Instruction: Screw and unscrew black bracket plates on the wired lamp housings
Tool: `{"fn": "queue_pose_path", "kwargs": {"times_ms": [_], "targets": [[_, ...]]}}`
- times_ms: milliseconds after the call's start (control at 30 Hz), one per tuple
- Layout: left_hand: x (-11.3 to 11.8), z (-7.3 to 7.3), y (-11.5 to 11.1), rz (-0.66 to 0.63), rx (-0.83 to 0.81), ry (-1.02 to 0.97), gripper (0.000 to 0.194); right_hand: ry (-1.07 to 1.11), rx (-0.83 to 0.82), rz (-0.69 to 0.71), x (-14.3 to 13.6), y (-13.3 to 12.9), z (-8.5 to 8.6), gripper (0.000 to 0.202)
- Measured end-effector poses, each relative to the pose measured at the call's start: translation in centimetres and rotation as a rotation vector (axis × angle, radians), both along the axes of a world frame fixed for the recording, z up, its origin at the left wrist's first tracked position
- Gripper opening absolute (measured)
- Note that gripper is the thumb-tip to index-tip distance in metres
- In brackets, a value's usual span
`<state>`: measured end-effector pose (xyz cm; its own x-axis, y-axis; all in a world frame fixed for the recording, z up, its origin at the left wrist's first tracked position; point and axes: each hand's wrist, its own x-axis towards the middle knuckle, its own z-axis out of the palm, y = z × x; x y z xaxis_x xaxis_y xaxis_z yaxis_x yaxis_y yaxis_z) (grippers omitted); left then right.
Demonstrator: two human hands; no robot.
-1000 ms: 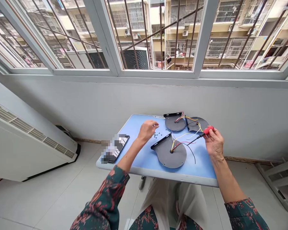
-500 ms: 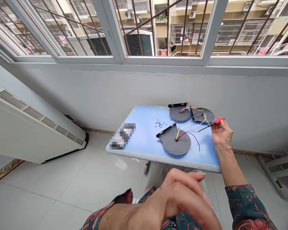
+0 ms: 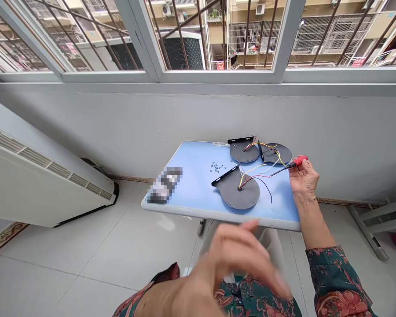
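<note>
The person's right hand is resting at the right edge of a small light-blue folding table, its fingers closed around the red handle of a slim black-shafted screwdriver. The screwdriver is lying almost level, its tip pointing left towards the middle of the table, above a tangle of thin yellow, red and black wires.

The left hand is hanging close to the camera, well short of the table and above the lap; it is blurred, its fingers are spreading loosely and it is gripping nothing.

A flat dark-grey round metal plate with a straight black bracket along its far-left edge is lying in the near middle of the table, and the wires are running out of its centre. Two more dark round plates are sitting side by side at the far right corner, touching or overlapping, with wires crossing them. A scatter of tiny dark screws is lying just left of the near plate's bracket, apart from both hands. A blurred-out flat object is sitting at the table's left edge.

A white floor-standing heater panel is leaning at the left, against the pale wall beneath a barred window. Floral-patterned sleeves are covering both forearms.
</note>
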<state>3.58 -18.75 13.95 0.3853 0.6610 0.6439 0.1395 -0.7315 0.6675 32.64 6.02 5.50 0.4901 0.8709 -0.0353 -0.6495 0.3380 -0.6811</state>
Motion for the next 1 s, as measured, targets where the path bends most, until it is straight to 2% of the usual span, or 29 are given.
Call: {"fn": "queue_pose_path", "kwargs": {"times_ms": [67, 133, 200, 233, 300, 367, 467, 567, 667, 800, 900, 1000], "targets": [[-1.1, -1.2, 4.0, 0.100, 0.059, -0.080, 0.030, -0.004, -0.002, -0.001, 0.1, 0.0, -0.1, 0.013], [-3.3, -3.3, 9.7, 0.382, 0.057, -0.131, 0.029, -0.013, -0.007, 0.006, 0.1, 0.2, -0.4, 0.011], [-6.4, -6.1, 15.9, 0.645, 0.061, -0.007, 0.026, -0.020, -0.002, 0.011, 0.2, 0.3, -0.7, 0.009], [-8.1, -7.5, 18.7, 0.725, 0.054, 0.105, 0.028, -0.023, 0.004, 0.013, 0.3, 0.3, -0.9, 0.008], [-10.8, -10.2, 23.3, 0.756, 0.038, 0.300, 0.038, -0.032, 0.020, 0.017, 0.4, 0.4, -1.1, 0.006], [-12.1, -12.3, 26.1, 0.649, 0.032, 0.477, 0.050, -0.051, 0.034, 0.029, 0.5, 0.4, -1.3, 0.006], [-11.6, -14.0, 27.8, 0.486, 0.013, 0.642, 0.069, -0.081, 0.035, 0.035, 0.5, 0.2, -1.4, 0.011], [-9.8, -14.5, 28.4, 0.426, 0.016, 0.688, 0.079, -0.102, 0.009, 0.028, 0.3, 0.0, -1.2, 0.014], [-7.9, -14.5, 29.2, 0.427, 0.035, 0.698, 0.076, -0.115, -0.009, 0.034, 0.0, -0.3, -1.0, 0.016], [-6.6, -14.4, 30.3, 0.525, 0.028, 0.687, 0.064, -0.128, -0.011, 0.029, -0.2, -0.5, -0.8, 0.018], [-6.9, -13.7, 29.6, 0.568, 0.037, 0.635, 0.056, -0.167, -0.001, -0.010, 0.0, -0.7, -0.6, 0.018], [-7.8, -12.5, 26.9, 0.544, 0.094, 0.527, 0.047, -0.252, -0.014, -0.122, 0.6, -0.8, -0.3, 0.021]]}}
